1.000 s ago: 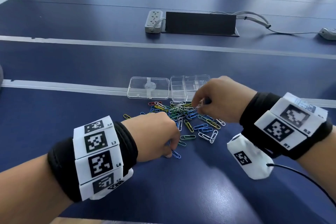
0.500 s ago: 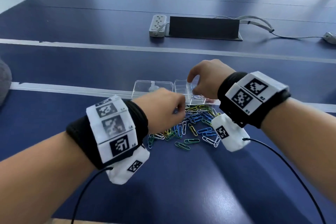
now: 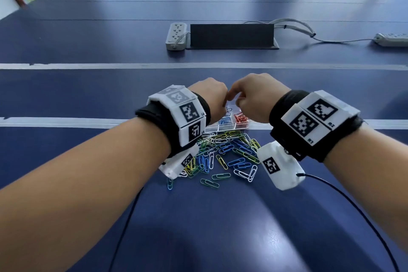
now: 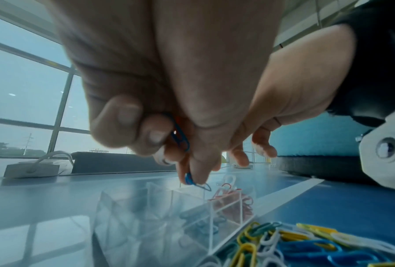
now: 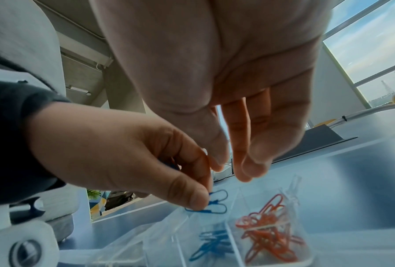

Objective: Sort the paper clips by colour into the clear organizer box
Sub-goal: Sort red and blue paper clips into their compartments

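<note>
The clear organizer box [image 3: 221, 127] lies just beyond a loose pile of paper clips [image 3: 227, 150] in blue, green, yellow and white. One compartment holds blue clips [image 5: 212, 247], the one to its right red clips [image 5: 269, 240]. My left hand [image 3: 209, 99] hovers over the box and pinches blue paper clips [image 5: 217, 202] at its fingertips above the blue compartment. Another blue clip [image 4: 180, 138] sits in its curled fingers. My right hand [image 3: 254, 99] hangs beside it over the box, fingers [image 5: 249, 162] relaxed and holding nothing. My wrists hide much of the box in the head view.
A grey power strip [image 3: 176, 36] and a black panel [image 3: 231, 35] sit farther back on the blue table, with a second strip [image 3: 393, 40] and its cable at the right. Chairs line the far edge. Thin black cables trail from both wrists.
My left hand has lifted from the pile and moved forward over the box, carrying blue clips. My right hand went from the pile to the box and now holds nothing.
</note>
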